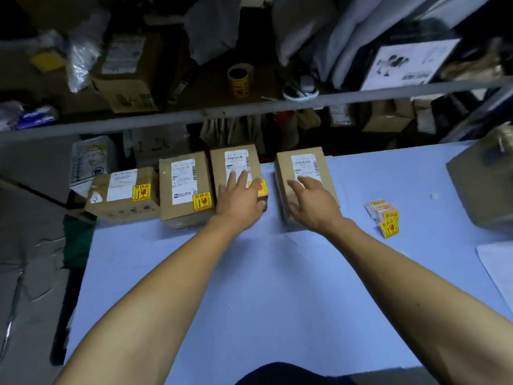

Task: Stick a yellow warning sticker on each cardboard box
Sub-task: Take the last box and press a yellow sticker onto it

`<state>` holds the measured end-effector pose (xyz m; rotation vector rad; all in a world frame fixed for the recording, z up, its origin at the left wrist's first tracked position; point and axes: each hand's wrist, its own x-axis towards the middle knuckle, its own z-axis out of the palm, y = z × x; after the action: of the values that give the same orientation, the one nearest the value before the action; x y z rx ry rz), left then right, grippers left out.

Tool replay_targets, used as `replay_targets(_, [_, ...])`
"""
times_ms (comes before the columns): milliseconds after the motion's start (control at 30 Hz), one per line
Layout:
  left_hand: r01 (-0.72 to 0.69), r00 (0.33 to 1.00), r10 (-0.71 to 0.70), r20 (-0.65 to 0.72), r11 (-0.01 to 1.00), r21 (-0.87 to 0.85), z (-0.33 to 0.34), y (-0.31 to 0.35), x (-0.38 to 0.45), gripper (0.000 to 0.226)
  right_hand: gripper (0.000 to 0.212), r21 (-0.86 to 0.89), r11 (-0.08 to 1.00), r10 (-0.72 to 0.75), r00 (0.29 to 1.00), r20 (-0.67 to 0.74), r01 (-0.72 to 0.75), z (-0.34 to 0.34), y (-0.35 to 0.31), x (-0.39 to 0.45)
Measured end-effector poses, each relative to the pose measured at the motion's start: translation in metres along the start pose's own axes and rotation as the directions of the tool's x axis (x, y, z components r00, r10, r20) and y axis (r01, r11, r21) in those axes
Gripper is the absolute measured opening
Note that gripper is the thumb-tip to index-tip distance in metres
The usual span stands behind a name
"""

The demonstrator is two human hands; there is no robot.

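Note:
Several cardboard boxes stand in a row at the far edge of the blue table (249,287). The leftmost box (122,194) and the second box (184,190) each carry a yellow warning sticker. My left hand (240,198) lies flat on the third box (236,165), fingers spread, partly covering a yellow sticker (262,188) at its near right corner. My right hand (311,202) rests on the fourth box (302,168), fingers over its near left edge; no yellow sticker shows on it. A loose strip of yellow stickers (384,215) lies to the right.
A metal shelf rail (249,111) crosses behind the boxes, with a sticker roll (239,80), a tape dispenser (301,88) and cartons on the shelf. A larger brown box (480,184) sits at the table's right edge. White paper (497,268) lies at the right.

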<state>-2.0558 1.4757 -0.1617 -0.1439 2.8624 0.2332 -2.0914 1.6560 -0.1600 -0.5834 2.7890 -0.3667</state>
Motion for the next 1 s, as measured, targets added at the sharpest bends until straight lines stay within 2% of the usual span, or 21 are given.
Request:
replay_targets(167, [-0.091,0.996,0.09,0.026,0.995,0.033,0.004,0.024,-0.018,0.06,0.061,-0.059,0.995,0.082,0.996,-0.025,-0.083,-0.002,0.016,-0.045])
replay_targets(300, [-0.11,0.994,0.108,0.034,0.992,0.062,0.01,0.042,-0.022,0.063,0.058,-0.066,0.991,0.116,0.992,-0.056,-0.12,-0.002,0.031,-0.065])
replay_targets(567, [-0.106,0.992,0.101,0.076,0.992,0.068,0.021,0.066,0.001,0.062,0.053,-0.049,0.989,0.139,0.99,-0.022,-0.14,-0.003,0.074,-0.045])
replay_targets(767, [-0.006,0.997,0.008,0.076,1.0,-0.023,0.033,0.09,0.036,0.057,0.053,0.018,0.995,0.098,0.993,0.073,-0.099,0.001,0.115,0.001])
replay_targets(833, [0.073,0.994,-0.064,0.089,0.993,-0.096,0.039,0.098,0.048,0.057,0.051,0.112,0.987,0.105,0.99,0.098,-0.116,0.007,0.126,0.018])
replay_targets(900, [0.166,0.984,-0.153,0.088,0.971,-0.171,0.047,0.103,0.058,0.058,0.054,0.267,0.944,0.168,0.978,0.124,-0.196,0.01,0.133,0.032])
replay_targets(1000, [0.298,0.955,-0.28,0.1,0.903,-0.31,0.06,0.109,0.069,0.066,0.055,0.404,0.875,0.202,0.96,0.192,-0.265,0.016,0.139,0.046])
